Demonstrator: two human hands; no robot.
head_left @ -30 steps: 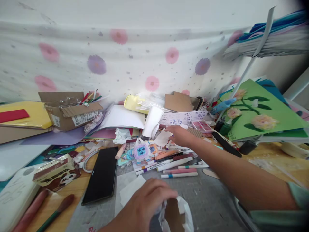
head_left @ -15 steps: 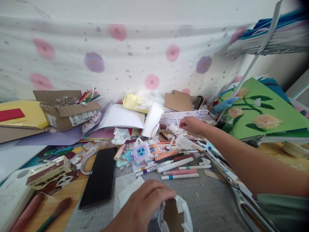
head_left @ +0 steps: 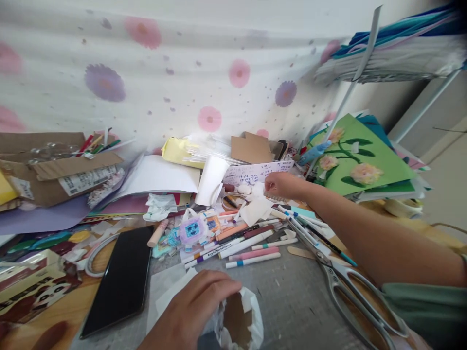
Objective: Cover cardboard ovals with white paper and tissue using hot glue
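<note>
My left hand [head_left: 193,308] is at the bottom middle, fingers curled over a crumpled white paper with a brown card piece [head_left: 239,321] inside it, on the grey cutting mat [head_left: 292,301]. My right hand [head_left: 282,184] reaches to the back of the clutter. Its fingers are pinched together beside small white paper scraps [head_left: 255,209] and just below a handwritten paper strip [head_left: 255,171]. What the pinch holds I cannot make out. A row of marker pens [head_left: 248,245] lies between the two hands.
Large metal scissors [head_left: 350,291] lie under my right forearm. A black phone [head_left: 120,279] and a tape roll [head_left: 95,253] are at the left, a cardboard box [head_left: 62,170] behind them. A green card with paper flowers [head_left: 361,155] leans at the right under a shelf.
My right hand left the white scrap and drew back toward the handwritten strip, fingers pinched. The view swung right, bringing the scissors into sight. My left hand stayed on the crumpled paper.
</note>
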